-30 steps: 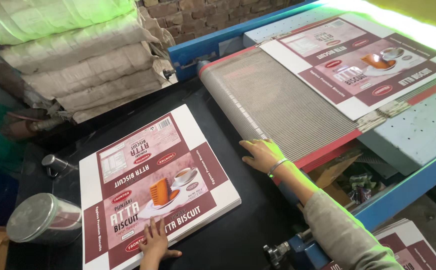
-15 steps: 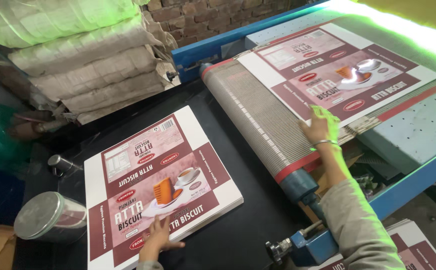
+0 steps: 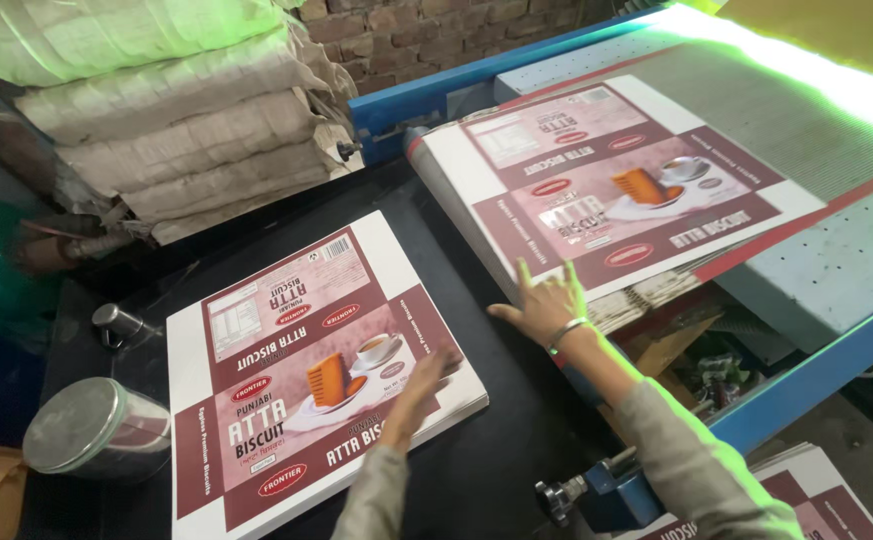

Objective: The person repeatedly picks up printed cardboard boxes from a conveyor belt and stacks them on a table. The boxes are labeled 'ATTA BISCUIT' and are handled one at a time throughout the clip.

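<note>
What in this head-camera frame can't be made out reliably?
- Left hand: motion-blurred; contact with the sheet stack unclear.
- Right hand: whether fingertips touch the printed sheet is uncertain.
- Far conveyor: washed out by green glare.
- Lower sheet pile: cut off by frame edge and sleeve.
- Metal can: contents hidden by lid.

Glossy printed cardboard sheets [image 3: 306,370] near left; matt black worktop [image 3: 516,440]; dull metal tin [image 3: 96,430]; rough woven sacks [image 3: 176,150] far left; blue painted metal frame [image 3: 816,370].
</note>
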